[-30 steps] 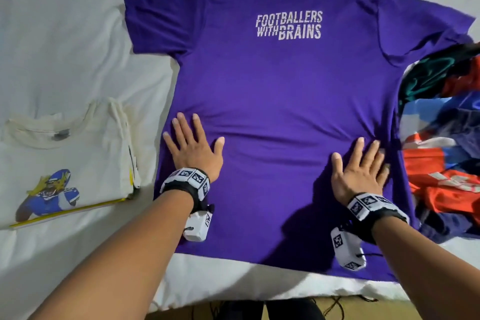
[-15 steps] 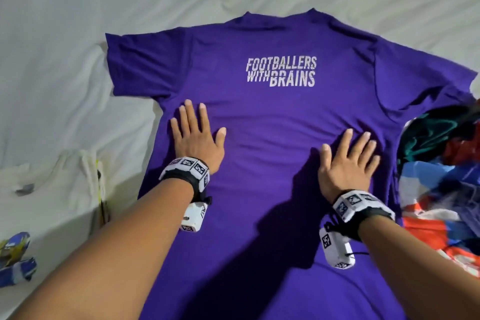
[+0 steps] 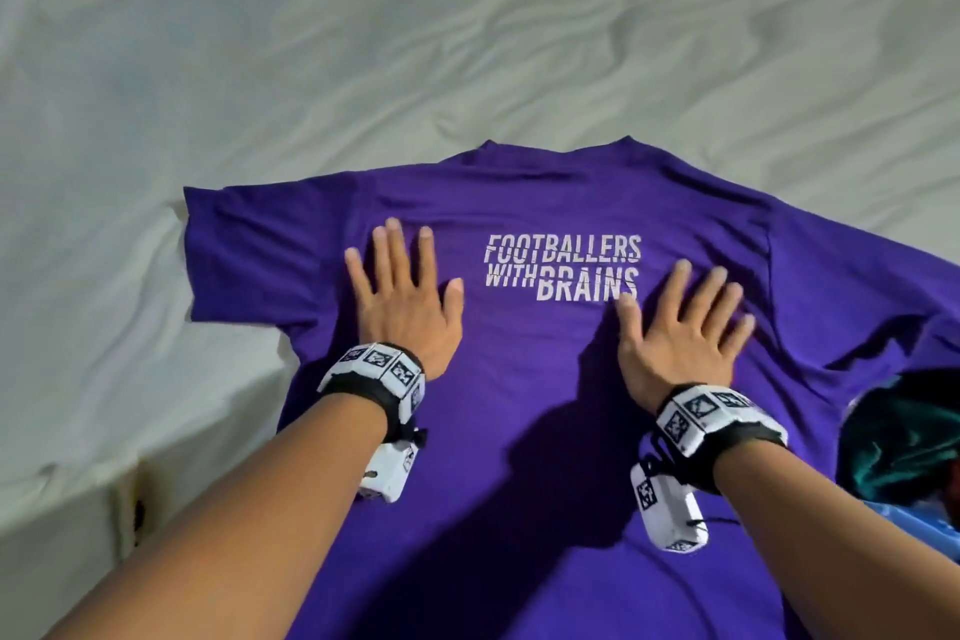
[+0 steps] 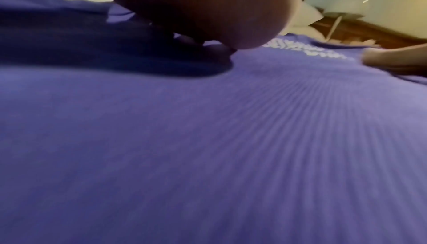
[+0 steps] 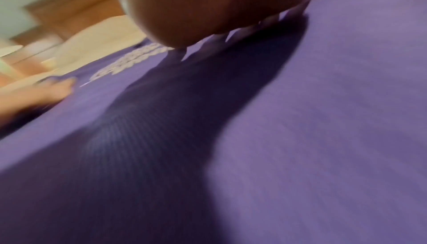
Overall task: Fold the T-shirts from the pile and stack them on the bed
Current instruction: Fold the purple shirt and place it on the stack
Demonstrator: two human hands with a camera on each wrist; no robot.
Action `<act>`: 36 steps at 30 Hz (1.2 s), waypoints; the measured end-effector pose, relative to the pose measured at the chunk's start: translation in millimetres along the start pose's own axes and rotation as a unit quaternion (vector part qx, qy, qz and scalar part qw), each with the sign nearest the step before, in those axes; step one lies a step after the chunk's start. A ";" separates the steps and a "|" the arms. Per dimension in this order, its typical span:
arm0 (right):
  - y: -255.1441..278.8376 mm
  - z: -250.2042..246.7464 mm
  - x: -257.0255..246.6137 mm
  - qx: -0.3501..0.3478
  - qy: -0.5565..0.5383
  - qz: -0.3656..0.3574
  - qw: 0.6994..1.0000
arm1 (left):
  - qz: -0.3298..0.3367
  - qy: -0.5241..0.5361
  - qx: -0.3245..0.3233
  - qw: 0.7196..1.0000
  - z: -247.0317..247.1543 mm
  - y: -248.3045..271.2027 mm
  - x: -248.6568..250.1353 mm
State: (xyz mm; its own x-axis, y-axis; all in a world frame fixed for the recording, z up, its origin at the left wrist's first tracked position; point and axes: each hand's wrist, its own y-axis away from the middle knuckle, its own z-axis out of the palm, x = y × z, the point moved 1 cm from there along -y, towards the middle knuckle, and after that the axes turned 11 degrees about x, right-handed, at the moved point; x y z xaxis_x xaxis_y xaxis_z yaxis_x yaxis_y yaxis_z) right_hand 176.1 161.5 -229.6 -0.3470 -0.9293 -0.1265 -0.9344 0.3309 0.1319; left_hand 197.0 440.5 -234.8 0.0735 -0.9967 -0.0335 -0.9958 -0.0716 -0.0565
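I see a purple T-shirt (image 3: 519,405) with white "FOOTBALLERS WITH BRAINS" lettering (image 3: 562,268) at centre frame, on a white bedsheet (image 3: 467,42). Black-and-white patterned wristbands (image 3: 375,369) sit lower centre; teal fabric (image 3: 904,437) shows at right edge.

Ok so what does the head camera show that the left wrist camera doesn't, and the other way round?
Only the head view shows the whole layout: the purple T-shirt spread flat on the white sheet, both sleeves, the readable print, both wrist bands, and the edge of the clothes pile at the right.

Only the left wrist view shows the left hand from underneath, the ribbed weave of the fabric up close, and wooden furniture beyond the bed.

Both show the purple shirt, the print, and the right hand lying flat on the cloth.
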 end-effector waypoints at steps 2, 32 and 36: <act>-4.7 1.4 -30.1 0.019 0.005 -0.143 0.990 | 0.089 0.021 0.010 0.996 -0.8 -16.0 30.1; -37.1 -45.2 79.4 -0.032 -0.021 -0.155 0.987 | 0.077 0.070 -0.057 0.993 -25.3 28.8 142.7; -80.4 -86.4 113.9 0.066 -0.021 -0.137 0.988 | 0.089 0.198 -0.007 0.976 -63.3 70.7 210.7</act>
State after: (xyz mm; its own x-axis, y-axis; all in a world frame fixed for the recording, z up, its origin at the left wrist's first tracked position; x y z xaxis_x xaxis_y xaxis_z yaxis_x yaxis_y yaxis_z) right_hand 218.7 15.0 -169.7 -0.0808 -0.9803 -0.1804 -0.9950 0.0898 -0.0425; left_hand 138.7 223.1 -182.7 -0.1243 -0.9300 0.3460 -0.9918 0.1061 -0.0713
